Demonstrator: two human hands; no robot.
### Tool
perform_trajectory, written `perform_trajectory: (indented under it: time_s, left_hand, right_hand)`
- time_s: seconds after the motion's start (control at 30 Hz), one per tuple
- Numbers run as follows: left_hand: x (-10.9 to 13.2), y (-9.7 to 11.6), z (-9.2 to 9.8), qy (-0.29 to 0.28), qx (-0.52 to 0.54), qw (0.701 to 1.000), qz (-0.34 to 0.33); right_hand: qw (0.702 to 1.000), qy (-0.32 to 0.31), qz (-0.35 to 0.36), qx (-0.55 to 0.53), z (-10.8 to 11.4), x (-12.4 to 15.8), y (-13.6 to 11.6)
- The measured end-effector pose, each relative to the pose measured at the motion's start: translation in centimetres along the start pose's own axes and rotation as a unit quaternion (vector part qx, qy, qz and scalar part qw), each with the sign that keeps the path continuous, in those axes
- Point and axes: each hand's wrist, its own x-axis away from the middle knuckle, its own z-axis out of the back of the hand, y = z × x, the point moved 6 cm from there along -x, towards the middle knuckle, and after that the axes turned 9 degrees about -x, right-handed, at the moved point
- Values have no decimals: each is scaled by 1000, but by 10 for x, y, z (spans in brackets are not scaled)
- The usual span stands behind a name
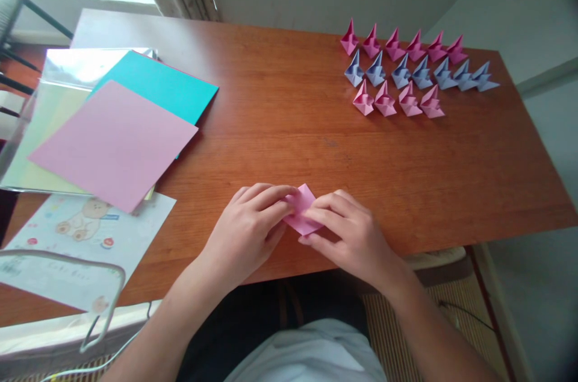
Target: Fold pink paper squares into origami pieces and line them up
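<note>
A small piece of folded pink paper [303,222] lies near the front edge of the table, its corners turned diagonally toward me. My left hand [255,222] grips its left side, fingertips on top and the thumb partly hidden. On the right side, my right hand [347,228] pinches the paper between bent fingers and thumb. Fingers cover both side corners, so the exact folds there cannot be made out.
Rows of folded paper figures, dark pink [394,46], bluish purple [400,72] and light pink [409,100], stand at the back right of the wooden table [271,111]. Pink sheets [117,141], teal paper [158,90] and a bear-printed sheet [90,249] lie at the left.
</note>
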Motion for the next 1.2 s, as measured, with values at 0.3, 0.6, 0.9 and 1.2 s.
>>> perform_trajectory:
  time_s: [0.3,0.6,0.9,1.2]
  left_hand:
    - [2,-1,0,8,-26,999,-29]
    - [5,1,5,-43,-19,998,-47]
    - [4,2,5,-41,-31,997,-54]
    - [5,-4,4,-40,18,999,-32]
  right_hand:
    - [997,-14,10,70,-6,4,-1]
    - [999,18,-26,15,-8,9,-1]
    - [998,33,-41,23,-17,16,-10]
    - [998,40,-13,47,-16,18,-13]
